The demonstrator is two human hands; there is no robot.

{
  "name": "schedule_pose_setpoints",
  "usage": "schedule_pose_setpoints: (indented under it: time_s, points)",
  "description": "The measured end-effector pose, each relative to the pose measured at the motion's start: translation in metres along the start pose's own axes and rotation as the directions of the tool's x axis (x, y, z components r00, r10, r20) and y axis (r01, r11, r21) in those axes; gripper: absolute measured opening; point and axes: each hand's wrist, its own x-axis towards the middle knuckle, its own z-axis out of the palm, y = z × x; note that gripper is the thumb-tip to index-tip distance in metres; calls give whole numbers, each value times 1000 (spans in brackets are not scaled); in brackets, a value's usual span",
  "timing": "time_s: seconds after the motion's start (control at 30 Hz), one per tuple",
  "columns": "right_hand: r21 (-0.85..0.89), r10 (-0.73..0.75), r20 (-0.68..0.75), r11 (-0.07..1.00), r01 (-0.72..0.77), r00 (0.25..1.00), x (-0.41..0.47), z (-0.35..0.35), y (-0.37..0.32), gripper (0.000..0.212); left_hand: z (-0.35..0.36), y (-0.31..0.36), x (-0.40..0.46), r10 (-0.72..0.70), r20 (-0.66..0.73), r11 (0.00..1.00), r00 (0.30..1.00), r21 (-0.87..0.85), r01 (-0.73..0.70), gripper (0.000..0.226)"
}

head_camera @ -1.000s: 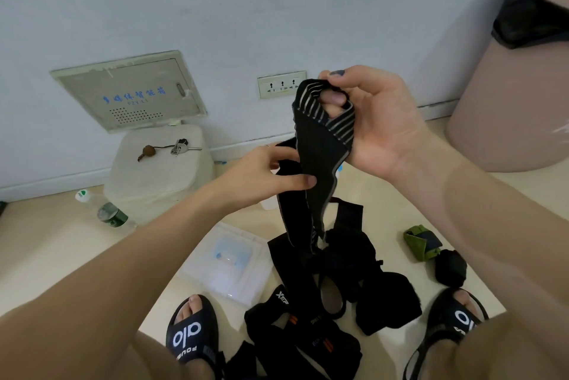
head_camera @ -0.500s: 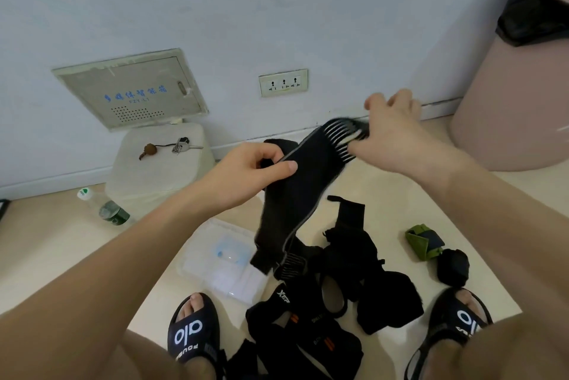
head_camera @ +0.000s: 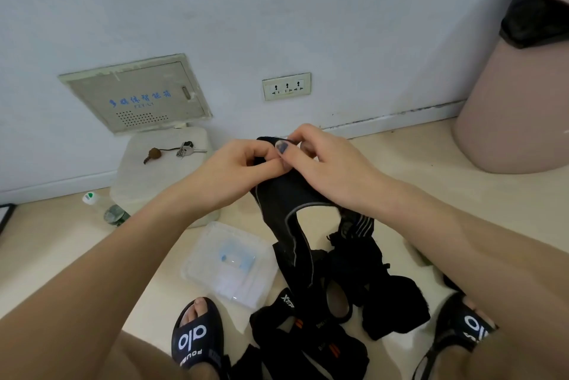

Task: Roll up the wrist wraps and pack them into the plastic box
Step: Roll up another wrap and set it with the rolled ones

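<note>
My left hand [head_camera: 240, 168] and my right hand [head_camera: 323, 164] meet in mid-air, both pinching the top end of a long black wrist wrap [head_camera: 288, 213]. The wrap hangs down from my fingers, its striped end [head_camera: 358, 225] trailing to the right onto a heap of black wraps [head_camera: 348, 293] on the floor. More black wraps with orange marks [head_camera: 311, 345] lie between my feet. The clear plastic box [head_camera: 200, 268] sits on the floor left of the heap, holding a pale blue item.
A white block [head_camera: 160, 182] with keys [head_camera: 184, 150] on it stands against the wall, a plastic bottle [head_camera: 106, 210] beside it. A large pink bin [head_camera: 517, 114] fills the right. My sandalled feet [head_camera: 195, 339] frame the heap.
My hands have come together at one end of the wrap, lower than before. The striped end, which my right hand held up, now hangs down over the heap.
</note>
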Motion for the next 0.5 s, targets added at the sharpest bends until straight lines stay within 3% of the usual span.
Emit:
schedule_pose_setpoints:
  time_s: [0.07,0.23,0.33,0.4,0.5]
  points:
    - [-38,-40,-54,999,38,998,0,2,2,22,0,-4,-1,11,3,999,1000,30,-11,56]
    - [274,-21,-164,959,66,986,5,-2,-3,19,13,-6,-3,-38,50,999,998,15,38,63]
    - [320,53,-264,947,36,963,13,-18,-1,22,10,-12,-2,-85,67,994,994,78,80,59]
    - [239,39,-363,970,53,931,18,-34,6,21,5,-18,-2,-154,80,981,985,130,143,47]
    - [-137,-50,-426,990,-10,903,20,-61,20,15,-3,-25,-1,-205,62,962,977,198,189,21]
